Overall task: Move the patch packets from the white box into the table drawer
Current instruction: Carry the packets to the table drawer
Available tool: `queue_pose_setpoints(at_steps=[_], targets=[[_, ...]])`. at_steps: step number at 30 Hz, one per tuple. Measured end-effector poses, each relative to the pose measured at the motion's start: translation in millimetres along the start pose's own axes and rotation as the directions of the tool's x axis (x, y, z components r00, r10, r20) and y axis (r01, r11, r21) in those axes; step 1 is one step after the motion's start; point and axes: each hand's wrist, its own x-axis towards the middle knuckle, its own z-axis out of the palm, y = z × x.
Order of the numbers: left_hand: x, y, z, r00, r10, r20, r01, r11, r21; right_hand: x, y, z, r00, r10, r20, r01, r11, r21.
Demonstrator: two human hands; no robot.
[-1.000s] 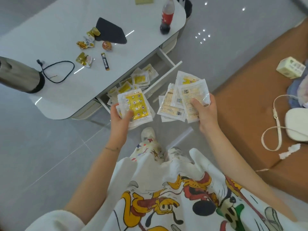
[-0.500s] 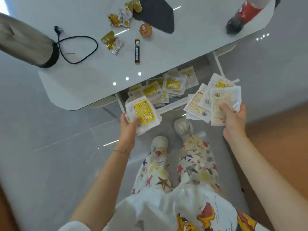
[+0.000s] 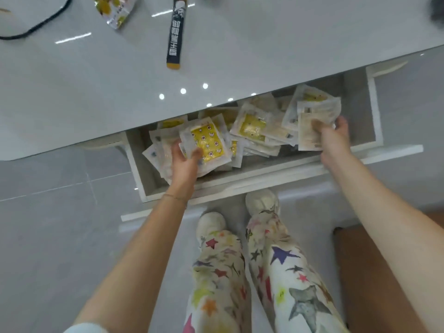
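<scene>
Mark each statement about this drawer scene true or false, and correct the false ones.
1. The drawer is open, with loose packets lying in it. True.
2. The left hand is empty. False: it grips a yellow-patch packet over the drawer's left part.
3. The right hand holds a bundle of packets over the drawer's right part. True.
4. The dark stick sachet lies inside the drawer. False: it lies on the tabletop.
</scene>
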Motion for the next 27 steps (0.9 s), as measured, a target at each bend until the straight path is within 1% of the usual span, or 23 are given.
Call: queue_pose_setpoints(at_steps=[2, 4, 6, 7, 9, 10, 13, 14, 16, 18, 20, 23, 26, 27], targets=[[10.5, -8.0, 4.9, 0.999, -0.01, -0.043, 0.01, 1.0, 0.014, 12.2, 7.9, 5.8, 1.0, 0.031, -0.001, -0.031, 1.0, -0.004], [14.5, -13.3, 7.3, 0.997, -0.019, -0.07, 0.021, 1.0, 0.016, 18.3, 11.4, 8.9, 0.997, 0.067, -0.03, -0.067, 0.998, 0.011], [11.4, -12.3, 10.3, 0.996, -0.014, -0.09, 0.017, 0.999, 0.042, 17.5, 11.2, 10.2, 0.996, 0.079, -0.034, -0.081, 0.995, -0.055], [7.6, -9.3, 11.3, 0.995, -0.009, -0.101, 0.015, 0.998, 0.054, 13.6, 9.1, 10.6, 0.997, 0.071, -0.015, -0.072, 0.989, -0.127], [-1.3, -1.6, 10.4, 0.994, 0.009, -0.113, -0.002, 0.998, 0.062, 3.8, 4.4, 9.7, 0.998, 0.026, 0.053, -0.01, 0.959, -0.284], [-8.1, 3.6, 8.3, 0.994, 0.027, -0.102, -0.019, 0.997, 0.072, -3.9, 0.1, 8.5, 0.996, 0.01, 0.089, 0.021, 0.943, -0.333], [-38.1, 20.9, -1.3, 0.99, 0.122, -0.073, -0.106, 0.976, 0.191, -40.3, -20.6, 4.0, 0.981, -0.081, 0.175, 0.157, 0.863, -0.48], [-50.0, 27.1, -5.1, 0.984, 0.164, -0.064, -0.144, 0.959, 0.243, -53.6, -26.9, 1.6, 0.968, -0.13, 0.214, 0.227, 0.816, -0.532], [-77.4, 43.2, -11.7, 0.97, 0.243, -0.024, -0.221, 0.916, 0.335, -79.5, -39.5, -4.9, 0.926, -0.215, 0.311, 0.369, 0.69, -0.623], [-104.9, 59.5, -18.1, 0.949, 0.315, 0.01, -0.287, 0.851, 0.439, -106.4, -57.2, -11.1, 0.876, -0.264, 0.404, 0.482, 0.535, -0.694], [-131.2, 75.6, -25.6, 0.922, 0.386, 0.037, -0.341, 0.762, 0.551, -133.7, -78.4, -14.5, 0.814, -0.306, 0.493, 0.579, 0.368, -0.728], [-169.3, 96.8, -38.9, 0.892, 0.442, 0.099, -0.38, 0.612, 0.694, -173.7, -111.5, -19.7, 0.751, -0.293, 0.592, 0.646, 0.142, -0.75], [-208.2, 112.8, -57.0, 0.865, 0.482, 0.138, -0.373, 0.435, 0.82, -210.5, -145.2, -22.7, 0.684, -0.286, 0.672, 0.696, -0.021, -0.718], [-221.8, 118.8, -64.0, 0.861, 0.491, 0.134, -0.361, 0.403, 0.841, -224.5, -157.5, -23.3, 0.653, -0.293, 0.698, 0.714, -0.068, -0.697]])
